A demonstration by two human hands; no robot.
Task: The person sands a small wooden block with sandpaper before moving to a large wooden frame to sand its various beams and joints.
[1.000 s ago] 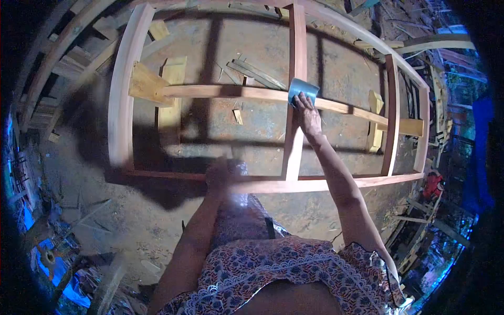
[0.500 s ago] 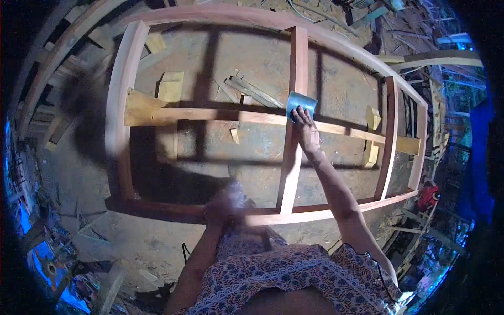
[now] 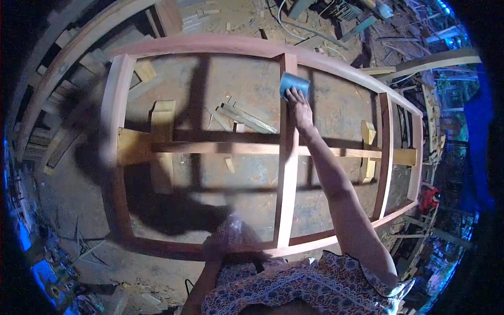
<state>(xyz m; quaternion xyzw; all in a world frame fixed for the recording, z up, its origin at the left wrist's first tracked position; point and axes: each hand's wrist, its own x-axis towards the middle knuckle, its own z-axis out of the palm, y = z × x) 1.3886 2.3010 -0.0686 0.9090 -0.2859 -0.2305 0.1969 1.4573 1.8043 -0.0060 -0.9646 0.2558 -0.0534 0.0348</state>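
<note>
My right hand [image 3: 299, 108] presses a bluish-grey curled sheet, which looks like sandpaper [image 3: 295, 85], onto the upper part of a pale wooden crosspiece [image 3: 287, 178]. The sheet bends over the wood, and my fingers lie across its lower edge. This crosspiece belongs to a large rectangular wooden frame [image 3: 210, 46] laid out in front of me. My left hand [image 3: 227, 237] is at the frame's near rail [image 3: 168, 249], smeared and in shadow, so its fingers are not distinct. Beneath the frame runs a long wooden bar [image 3: 226, 148].
Yellowish wooden blocks [image 3: 164, 123] stand under the frame at left and right. Thin wood offcuts [image 3: 245, 116] lie on the ground inside it. Curved planks [image 3: 68, 47] are stacked at the far left. A red object [image 3: 429, 199] sits beyond the right end.
My right hand has moved with the sandpaper away from me along the crosspiece, from beside the long bar to near the far rail. The view has shifted, so the frame appears lower.
</note>
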